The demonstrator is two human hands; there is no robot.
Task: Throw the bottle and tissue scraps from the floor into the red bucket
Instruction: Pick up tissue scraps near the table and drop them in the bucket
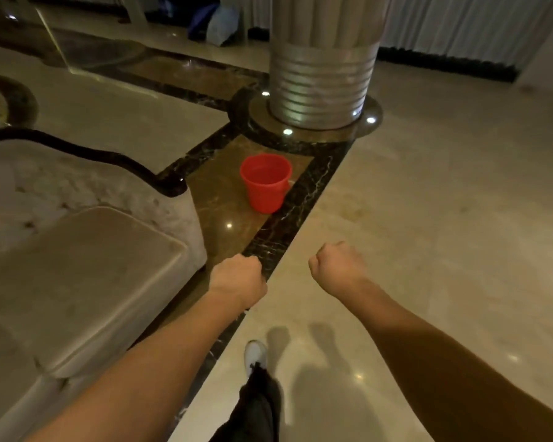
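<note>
A red bucket (265,183) stands upright on the brown marble strip of the floor, just in front of a round column. Its inside looks bare from here. My left hand (238,275) is a closed fist held out in front of me, below and slightly left of the bucket. My right hand (336,263) is also a closed fist, to the right of the left one. Nothing shows in either fist. No bottle or tissue scraps are visible anywhere on the floor in this view.
A grey tufted sofa (77,266) fills the left side, its corner close to the bucket. The silver-based column (323,81) rises behind the bucket. My white shoe (255,355) steps forward on the glossy beige floor (444,202). Curtains hang at the far right.
</note>
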